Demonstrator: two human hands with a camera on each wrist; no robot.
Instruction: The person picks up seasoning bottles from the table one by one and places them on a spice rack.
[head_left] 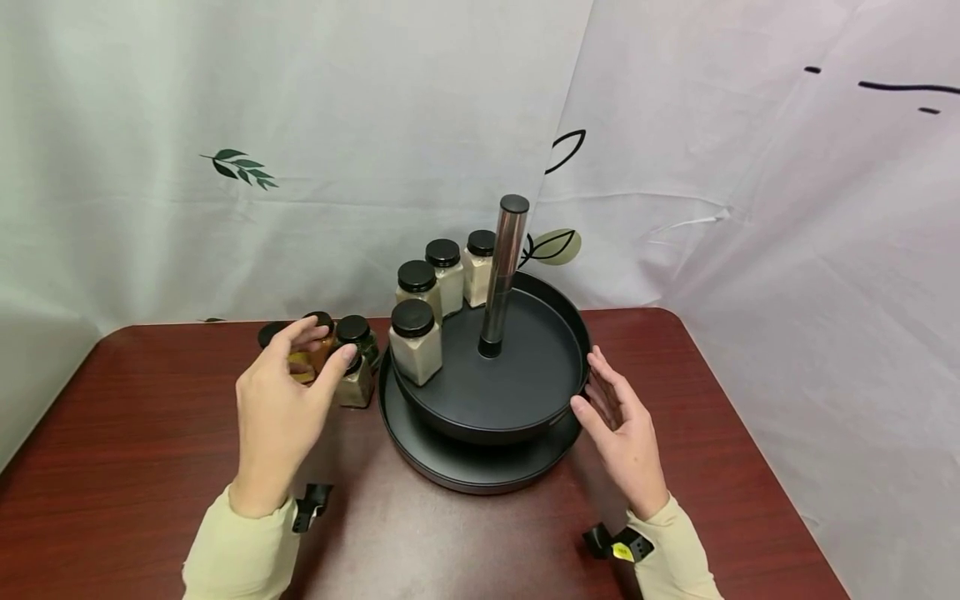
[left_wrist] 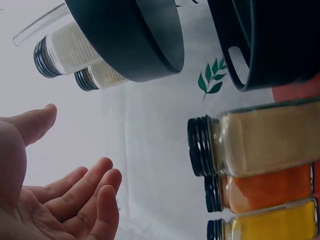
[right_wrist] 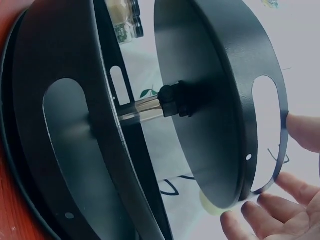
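Note:
A black two-tier round rack (head_left: 517, 392) stands on the table, with a metal post (head_left: 506, 267) rising through its upper tray. Several square glass jars with black lids, such as the pale-powder jar (head_left: 416, 354), stand on the tray's left side. My left hand (head_left: 281, 408) hovers with spread fingers near more jars left of the rack, holding nothing. Among these are a beige-powder jar (left_wrist: 270, 140), an orange jar (left_wrist: 272, 189) and a yellow jar (left_wrist: 275, 222). At the tray's right rim, beside a slot, my right hand (head_left: 618, 425) touches with loosely extended fingers.
A dark red wooden table (head_left: 142, 450) lies beneath everything. Behind it hangs a pale cloth (head_left: 360, 108) with printed leaves. The rack's lower tray (head_left: 480, 479) juts out toward the front. A strapped black device (head_left: 311, 507) sits at the left wrist.

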